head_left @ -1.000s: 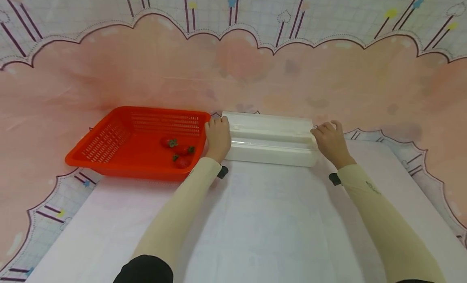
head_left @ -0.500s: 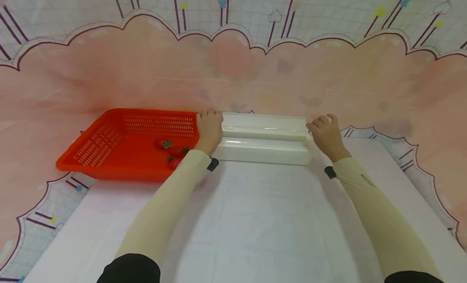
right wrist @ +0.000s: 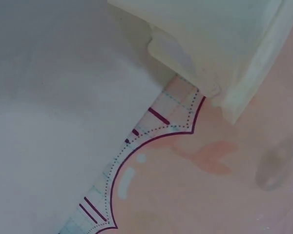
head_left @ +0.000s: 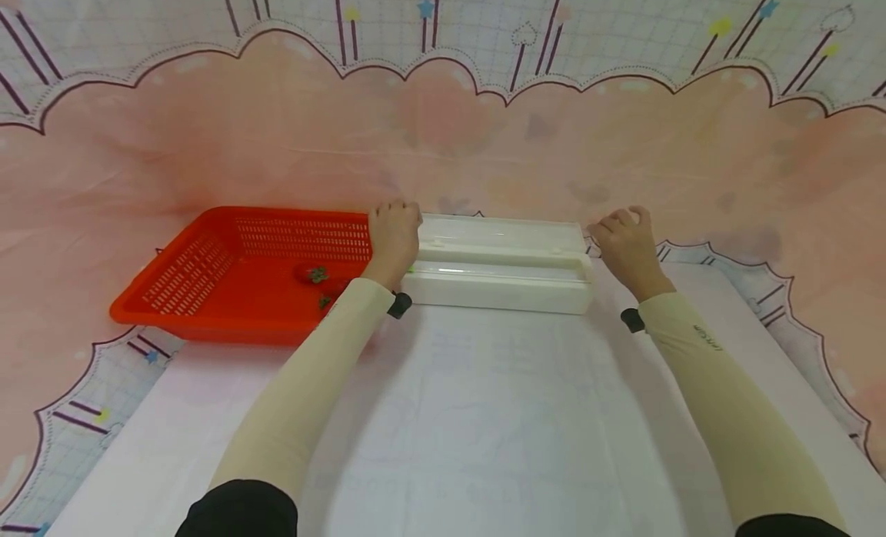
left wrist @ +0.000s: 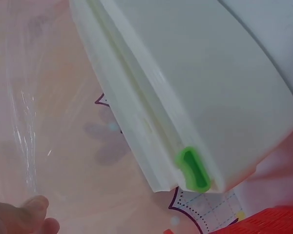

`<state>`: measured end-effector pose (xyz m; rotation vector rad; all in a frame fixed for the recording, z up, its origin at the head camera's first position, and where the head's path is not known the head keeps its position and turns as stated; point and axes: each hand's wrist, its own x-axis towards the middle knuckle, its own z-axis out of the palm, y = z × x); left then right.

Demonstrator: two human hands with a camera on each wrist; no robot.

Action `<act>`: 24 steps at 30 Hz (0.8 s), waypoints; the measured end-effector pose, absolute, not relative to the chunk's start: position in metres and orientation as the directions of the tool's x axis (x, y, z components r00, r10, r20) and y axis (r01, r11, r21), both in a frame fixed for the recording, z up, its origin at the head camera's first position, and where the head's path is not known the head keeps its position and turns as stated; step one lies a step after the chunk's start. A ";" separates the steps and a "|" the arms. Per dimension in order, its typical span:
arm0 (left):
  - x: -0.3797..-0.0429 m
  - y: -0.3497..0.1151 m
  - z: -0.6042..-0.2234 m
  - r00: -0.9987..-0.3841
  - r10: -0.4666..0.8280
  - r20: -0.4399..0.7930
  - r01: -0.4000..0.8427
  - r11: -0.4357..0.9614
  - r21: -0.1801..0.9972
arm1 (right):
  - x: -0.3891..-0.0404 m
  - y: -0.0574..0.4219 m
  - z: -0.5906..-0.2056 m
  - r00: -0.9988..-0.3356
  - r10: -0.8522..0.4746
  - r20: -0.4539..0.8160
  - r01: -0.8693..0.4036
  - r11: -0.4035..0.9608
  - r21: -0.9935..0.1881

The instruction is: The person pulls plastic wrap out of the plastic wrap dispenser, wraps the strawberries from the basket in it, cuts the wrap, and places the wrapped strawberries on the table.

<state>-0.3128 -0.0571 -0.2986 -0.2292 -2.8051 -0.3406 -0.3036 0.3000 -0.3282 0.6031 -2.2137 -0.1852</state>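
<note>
A white cling film dispenser [head_left: 498, 283] lies at the back of the white sheet. Its green cutter slider [left wrist: 194, 169] sits at the left end in the left wrist view. My left hand [head_left: 393, 241] is just beyond that end, near the basket's right rim. Thumb and finger pinch clear cling film [left wrist: 27, 141], which gathers into shiny creases there. Off the dispenser's right end, my right hand [head_left: 628, 252] has its fingers bent in a pinch at the film's other side. The right wrist view shows the dispenser's end but no fingers.
To the left stands a red plastic basket [head_left: 208, 331] with several strawberries [head_left: 316, 274], partly hidden by my left forearm. A white sheet [head_left: 498, 414] covers the table's front over a patterned peach cloth [head_left: 484, 160].
Both hands have risen slightly and drawn off the dispenser's ends, the left one leftward and the right one rightward over the last half second. The whole head view has shifted a little.
</note>
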 end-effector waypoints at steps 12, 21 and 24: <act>-0.310 -0.059 -0.288 -0.913 0.127 0.387 0.215 0.957 0.194 | -0.305 0.303 -0.315 -0.483 -0.496 0.721 -0.359 0.864 0.353; -0.310 -0.059 -0.281 -0.873 0.117 0.473 0.243 0.946 0.214 | -0.306 0.303 -0.305 -0.415 -0.474 0.777 -0.359 0.870 0.339; -0.311 -0.059 -0.280 -0.858 0.110 0.502 0.251 0.942 0.221 | -0.305 0.303 -0.302 -0.428 -0.458 0.779 -0.355 0.878 0.321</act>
